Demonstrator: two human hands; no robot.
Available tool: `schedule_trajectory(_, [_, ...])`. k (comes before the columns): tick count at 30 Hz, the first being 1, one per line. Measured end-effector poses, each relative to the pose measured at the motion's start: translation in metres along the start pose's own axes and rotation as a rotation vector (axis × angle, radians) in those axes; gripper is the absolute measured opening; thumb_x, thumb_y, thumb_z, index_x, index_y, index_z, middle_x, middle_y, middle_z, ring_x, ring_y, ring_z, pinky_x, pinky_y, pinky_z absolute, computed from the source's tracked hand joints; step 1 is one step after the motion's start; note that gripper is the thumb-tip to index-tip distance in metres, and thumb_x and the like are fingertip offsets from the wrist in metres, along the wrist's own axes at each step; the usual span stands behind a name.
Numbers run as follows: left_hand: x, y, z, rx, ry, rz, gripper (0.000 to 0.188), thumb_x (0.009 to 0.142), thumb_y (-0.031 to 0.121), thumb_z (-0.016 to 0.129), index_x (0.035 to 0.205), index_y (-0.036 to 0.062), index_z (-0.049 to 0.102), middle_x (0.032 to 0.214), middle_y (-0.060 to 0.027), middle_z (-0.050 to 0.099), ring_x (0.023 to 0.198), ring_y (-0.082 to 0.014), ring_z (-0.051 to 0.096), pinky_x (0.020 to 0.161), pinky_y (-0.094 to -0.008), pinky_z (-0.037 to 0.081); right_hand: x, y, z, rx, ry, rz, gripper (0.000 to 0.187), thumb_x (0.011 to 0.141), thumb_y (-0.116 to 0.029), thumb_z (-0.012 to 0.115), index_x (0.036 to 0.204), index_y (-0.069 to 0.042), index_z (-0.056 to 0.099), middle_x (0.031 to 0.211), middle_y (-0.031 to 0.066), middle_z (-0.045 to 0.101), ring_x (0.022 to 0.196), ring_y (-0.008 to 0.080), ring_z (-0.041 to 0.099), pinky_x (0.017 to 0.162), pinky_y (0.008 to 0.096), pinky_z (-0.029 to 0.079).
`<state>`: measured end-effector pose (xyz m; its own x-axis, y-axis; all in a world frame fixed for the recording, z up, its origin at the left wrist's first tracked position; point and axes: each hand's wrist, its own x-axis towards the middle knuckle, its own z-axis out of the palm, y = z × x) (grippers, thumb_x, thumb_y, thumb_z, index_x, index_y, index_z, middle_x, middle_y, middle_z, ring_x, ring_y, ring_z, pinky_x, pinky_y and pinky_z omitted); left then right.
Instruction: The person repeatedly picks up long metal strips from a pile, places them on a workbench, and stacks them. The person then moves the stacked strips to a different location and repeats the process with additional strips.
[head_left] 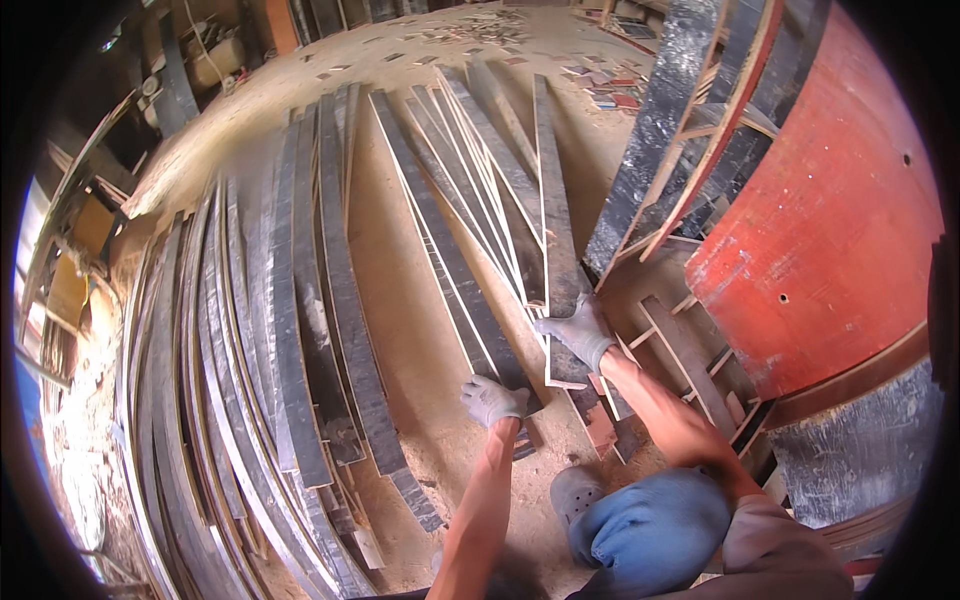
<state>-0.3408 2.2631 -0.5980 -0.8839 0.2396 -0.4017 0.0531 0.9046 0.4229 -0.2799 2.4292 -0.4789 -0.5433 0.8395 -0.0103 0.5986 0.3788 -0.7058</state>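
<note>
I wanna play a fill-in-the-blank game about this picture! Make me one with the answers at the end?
1. The left hand and right hand both wear grey ____.
2. The left hand is at the near ____ of a long dark board.
3. The big panel on the right side is coloured ____.
4. The trouser leg over the bent knee is coloured ____.

Missing words: gloves; end; red; blue.

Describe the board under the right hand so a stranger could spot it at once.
Find the big red panel at the right, then go left past the dark speckled panel to the gloved right hand. Under it lies the dark board, running nearly straight up the picture; the boards just left slant leftward.
</note>
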Motion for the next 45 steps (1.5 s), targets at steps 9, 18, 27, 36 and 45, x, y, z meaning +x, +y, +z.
schedule_trajectory(9, [0.004,-0.023,-0.010,-0.765,0.198,0.360,0.097,0.090,0.049,0.091,0.161,-0.0001,0.048,0.137,-0.0260,0.064,0.129,-0.0419,0.063,0.113,-0.0484,0.051,-0.064,0.004,-0.021,0.570,-0.021,-0.289,0.082,0.084,-0.022,0.094,0.150,0.010,0.056,0.135,0.0141,0.073,0.124,0.0219,0.067,0.115,0.0394,0.052])
schedule_trajectory(18, [-0.067,0.019,-0.084,-1.649,-0.768,0.305,0.073,0.116,0.061,0.047,0.149,-0.0029,0.062,0.137,-0.0129,0.073,0.123,-0.0219,0.071,0.112,-0.0382,0.056,-0.098,-0.012,0.015,0.375,-0.094,-0.314,0.079,0.082,-0.033,0.094,0.145,0.000,0.060,0.120,0.0222,0.079,0.107,0.0306,0.081,0.097,0.0396,0.062])
schedule_trajectory(27, [0.056,-0.184,-0.012,-0.808,-0.027,0.034,0.043,0.101,0.037,0.080,0.107,-0.0053,0.081,0.090,-0.0141,0.082,0.084,-0.0223,0.076,0.079,-0.0399,0.059,-0.049,-0.019,0.003,-0.125,0.232,-0.523,0.058,0.092,-0.046,0.083,0.137,-0.011,0.067,0.119,0.0199,0.070,0.106,0.0392,0.071,0.089,0.0527,0.058])
schedule_trajectory(36, [0.010,-0.139,-0.010,-0.421,0.063,-0.070,0.090,0.078,0.042,0.099,0.145,-0.0023,0.058,0.136,-0.0285,0.071,0.129,-0.0442,0.069,0.111,-0.0492,0.054,0.004,0.061,-0.066,-0.535,-0.295,0.112,0.113,0.078,-0.068,0.089,0.153,0.005,0.047,0.135,0.0342,0.071,0.126,0.0476,0.071,0.109,0.0498,0.055])
schedule_trajectory(45, [0.024,-0.165,0.000,-0.730,-0.055,-0.063,0.065,0.074,0.029,0.102,0.124,-0.0010,0.073,0.102,-0.0108,0.079,0.097,-0.0266,0.076,0.091,-0.0379,0.060,-0.015,0.012,-0.001,0.648,-0.386,0.029,0.056,0.081,-0.016,0.096,0.123,0.004,0.065,0.102,0.0120,0.082,0.088,0.0156,0.078,0.077,0.0301,0.065])
